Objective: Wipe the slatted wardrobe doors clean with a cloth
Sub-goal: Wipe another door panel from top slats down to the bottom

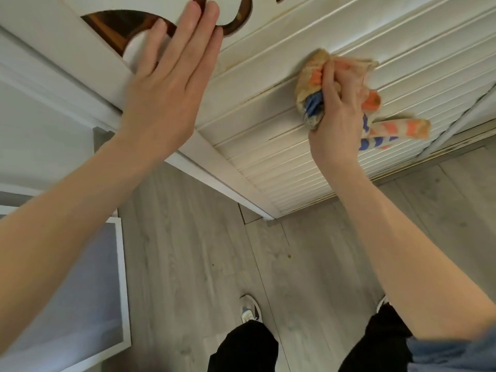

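Your right hand [338, 114] grips the bunched cloth [311, 84] against the upper slats of the slatted door [281, 162]. Its fingertips are buried in the folds, and a loose orange-and-blue end trails to the right. Your left hand [166, 84] lies flat, fingers straight and together, on the white panel above, covering part of a brown curved cut-out [107, 25] that the picture's top edge crops. Grey wood-look floor [188, 251] runs below, with one shoe [249, 308] showing past dark trousers.
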